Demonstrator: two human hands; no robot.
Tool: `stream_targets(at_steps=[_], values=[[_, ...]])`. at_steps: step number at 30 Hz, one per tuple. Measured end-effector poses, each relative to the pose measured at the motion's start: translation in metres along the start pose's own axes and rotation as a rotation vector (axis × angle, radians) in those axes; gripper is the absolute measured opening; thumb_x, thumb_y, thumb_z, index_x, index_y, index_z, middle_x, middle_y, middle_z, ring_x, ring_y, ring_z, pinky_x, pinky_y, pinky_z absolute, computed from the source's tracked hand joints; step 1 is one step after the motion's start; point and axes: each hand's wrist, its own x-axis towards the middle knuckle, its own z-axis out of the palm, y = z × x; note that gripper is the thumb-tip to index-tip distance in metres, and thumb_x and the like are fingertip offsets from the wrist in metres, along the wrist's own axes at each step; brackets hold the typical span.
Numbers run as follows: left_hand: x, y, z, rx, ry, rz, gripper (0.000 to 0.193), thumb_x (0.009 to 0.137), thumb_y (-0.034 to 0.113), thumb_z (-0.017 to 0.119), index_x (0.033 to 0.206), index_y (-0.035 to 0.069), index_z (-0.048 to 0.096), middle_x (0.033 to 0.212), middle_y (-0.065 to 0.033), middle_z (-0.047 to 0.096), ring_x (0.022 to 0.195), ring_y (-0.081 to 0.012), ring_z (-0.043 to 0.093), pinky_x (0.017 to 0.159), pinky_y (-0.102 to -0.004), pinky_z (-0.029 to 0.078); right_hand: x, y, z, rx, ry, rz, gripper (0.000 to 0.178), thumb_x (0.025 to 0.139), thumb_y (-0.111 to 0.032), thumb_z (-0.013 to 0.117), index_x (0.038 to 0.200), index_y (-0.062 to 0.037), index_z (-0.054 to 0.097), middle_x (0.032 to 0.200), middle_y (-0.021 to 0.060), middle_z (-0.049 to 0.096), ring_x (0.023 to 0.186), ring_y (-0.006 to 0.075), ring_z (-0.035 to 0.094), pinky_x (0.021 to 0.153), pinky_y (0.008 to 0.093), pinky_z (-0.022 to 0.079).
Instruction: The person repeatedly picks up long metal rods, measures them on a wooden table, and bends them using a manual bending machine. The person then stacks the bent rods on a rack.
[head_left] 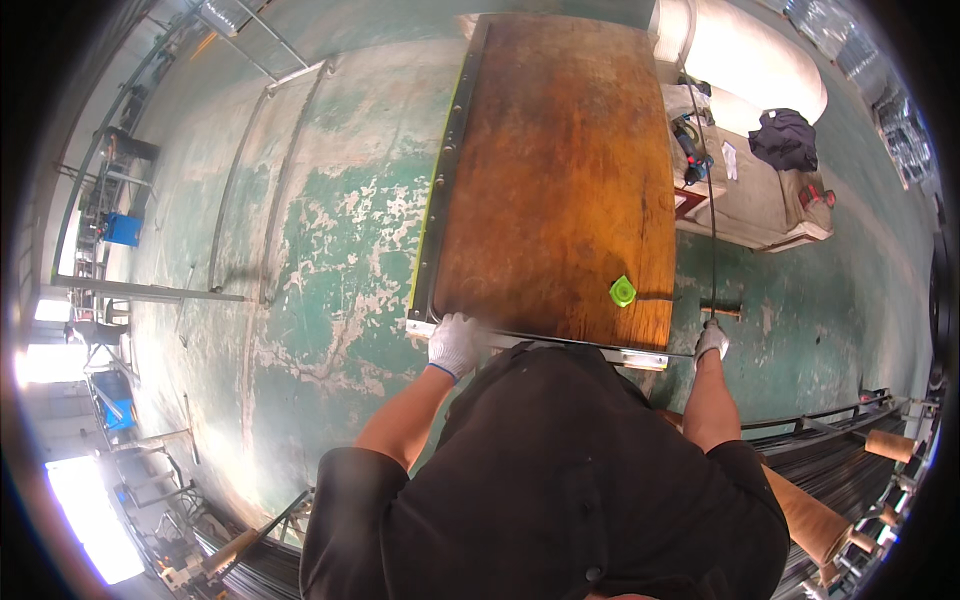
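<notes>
A long wooden table [560, 170] with a worn brown top stands in front of me. At its near left corner my left hand [453, 345], in a white knitted glove, is closed where a thin black strip [545, 338] runs along the near edge; its fingertips are partly hidden. My right hand [712, 341], gloved too, is beyond the table's right side, closed around a long dark rod [711, 220] that stretches away from me. Whether rod and strip are one piece I cannot tell. A bright green tape measure [622, 291] lies on the tabletop's near right part.
Along the table's left edge runs a dark metal rail [447, 170]. A power tool [690, 150] and a dark cloth [783, 139] lie at the right, beside a big white roll [745, 60]. Bundled black strips [840, 455] sit on a rack behind my right side.
</notes>
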Motion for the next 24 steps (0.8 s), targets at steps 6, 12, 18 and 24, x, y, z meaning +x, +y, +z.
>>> stream_targets(at_steps=[6,12,18,24], values=[[-0.001,0.002,0.0,0.008,-0.027,-0.013,0.026,0.092,0.029,0.075,0.11,0.011,0.073,0.117,-0.0159,0.065,0.119,-0.0354,0.061,0.1,-0.0476,0.054,-0.012,-0.011,0.003,-0.049,-0.027,0.074,0.044,0.102,-0.048,0.062,0.084,-0.0088,0.064,0.065,0.0045,0.055,0.053,0.0217,0.051,0.049,0.0415,0.039],[-0.005,0.004,-0.004,0.027,-0.047,-0.025,0.027,0.088,0.025,0.077,0.11,0.011,0.074,0.118,-0.0158,0.064,0.12,-0.0352,0.06,0.099,-0.0473,0.055,-0.026,-0.028,0.006,-0.053,-0.117,0.12,0.044,0.102,-0.051,0.064,0.088,-0.0091,0.066,0.067,0.0038,0.056,0.054,0.0203,0.051,0.05,0.0404,0.038],[0.006,0.005,-0.004,0.052,-0.052,0.033,0.026,0.086,0.022,0.078,0.108,0.01,0.073,0.118,-0.0163,0.064,0.12,-0.0361,0.06,0.099,-0.0477,0.056,0.005,-0.006,-0.002,-0.117,-0.05,0.087,0.051,0.099,-0.057,0.067,0.091,-0.0068,0.07,0.072,0.0058,0.061,0.058,0.0223,0.052,0.054,0.0398,0.042],[0.0,0.012,-0.002,0.08,-0.013,0.005,0.026,0.083,0.02,0.077,0.107,0.009,0.073,0.116,-0.0179,0.064,0.118,-0.0374,0.061,0.099,-0.0489,0.055,-0.088,-0.072,0.001,-0.171,0.131,0.11,0.069,0.092,-0.067,0.072,0.108,0.0002,0.078,0.1,0.0116,0.074,0.077,0.0259,0.062,0.07,0.0407,0.052]])
